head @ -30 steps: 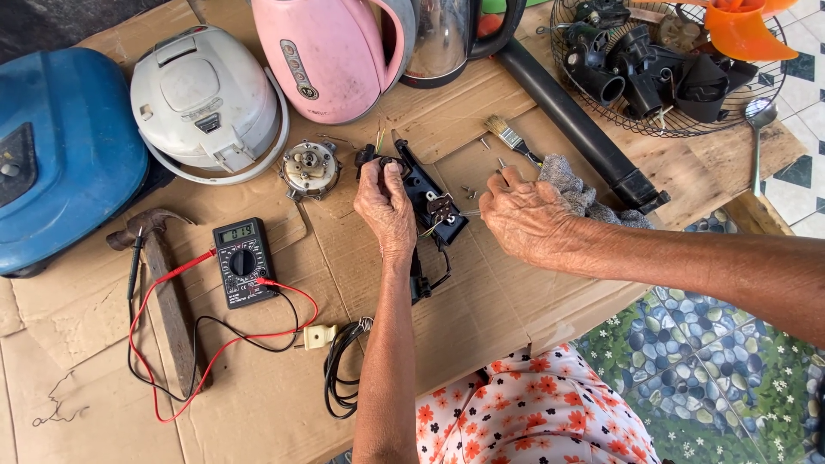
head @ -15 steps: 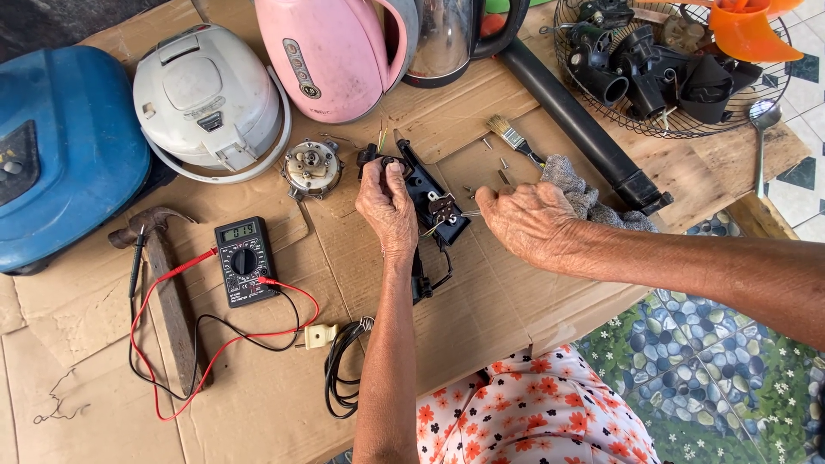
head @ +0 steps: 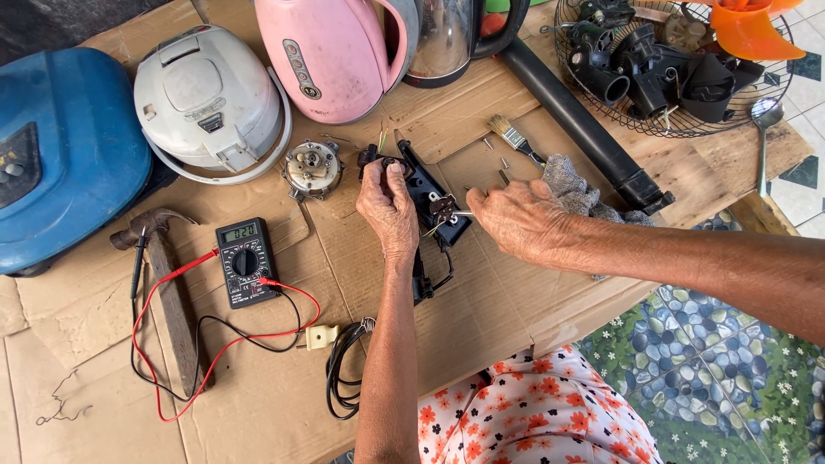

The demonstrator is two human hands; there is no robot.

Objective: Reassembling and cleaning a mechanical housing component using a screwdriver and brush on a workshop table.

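Note:
My left hand [head: 388, 210] presses down on a long black plastic switch part [head: 425, 185] that lies on the cardboard-covered table [head: 507, 301]. Its fingers hold the part's top end. My right hand [head: 520, 222] reaches in from the right and pinches a thin metal tool [head: 460, 214] whose tip touches the small contacts at the part's middle. Black wires trail from the part's lower end towards me.
A digital multimeter [head: 244, 272] with red and black leads lies beside a hammer [head: 168, 292]. A round metal thermostat piece [head: 312, 168], white rice cooker [head: 210, 103], pink kettle [head: 331, 56], blue case [head: 60, 155], paintbrush [head: 516, 140], grey rag [head: 571, 189], black tube [head: 580, 125] and wire basket of parts [head: 670, 69] surround it.
My right hand has slid left towards the black part, bringing the thin tool onto its contacts. My left hand has stayed on the part.

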